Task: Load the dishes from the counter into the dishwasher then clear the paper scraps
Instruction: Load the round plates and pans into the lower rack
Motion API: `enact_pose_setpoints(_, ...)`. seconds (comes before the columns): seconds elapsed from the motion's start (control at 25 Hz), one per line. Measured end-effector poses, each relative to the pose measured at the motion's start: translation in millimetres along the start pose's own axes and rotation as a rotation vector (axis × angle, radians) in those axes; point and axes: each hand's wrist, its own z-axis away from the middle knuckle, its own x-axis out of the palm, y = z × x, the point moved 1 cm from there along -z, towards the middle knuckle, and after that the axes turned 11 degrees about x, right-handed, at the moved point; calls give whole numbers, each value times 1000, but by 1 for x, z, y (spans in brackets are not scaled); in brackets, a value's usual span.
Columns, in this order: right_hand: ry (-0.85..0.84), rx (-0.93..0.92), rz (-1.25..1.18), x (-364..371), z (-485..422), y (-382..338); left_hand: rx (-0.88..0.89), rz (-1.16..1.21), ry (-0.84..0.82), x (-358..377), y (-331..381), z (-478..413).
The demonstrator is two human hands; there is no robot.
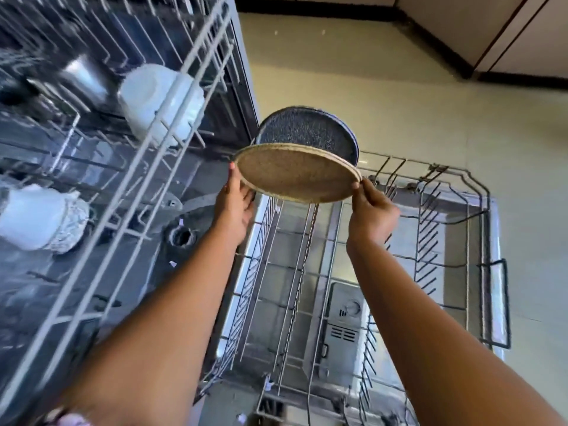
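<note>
I hold a round tan speckled plate point(295, 175) tilted over the far end of the pulled-out lower dishwasher rack point(488, 210). My left hand point(235, 204) grips its left rim and my right hand point(373, 210) pinches its right rim. Just behind it a dark blue speckled plate point(307, 130) stands upright in the rack. The upper rack point(172, 124) at the left carries a white mug point(159, 103), a second white cup point(43, 219) and a steel vessel point(83, 75).
The rack's wire tines point(427, 241) run along its right side, with a detergent dispenser point(345, 321) on the open door beneath. Cream floor tiles point(399, 87) spread beyond, edged by dark-skirted cabinets point(491, 32) at the top right.
</note>
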Motion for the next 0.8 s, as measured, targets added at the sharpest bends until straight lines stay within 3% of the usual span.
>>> enact_pose_setpoints(0.24, -62, -42, -73, 15, -25, 22, 37, -50, 28, -11, -28, -23)
enact_pose_setpoints(0.52, -3, -194, -92, 10, -24, 21, 116, -155, 8, -13, -34, -31)
enact_pose_setpoints(0.64, 10, -175, -203, 5, -30, 17, 167, -139, -13, -4, -25, -40)
enact_pose_setpoints(0.8, 29, -86, -76, 2, -38, 36, 115, -227, -55, 2, -34, -42)
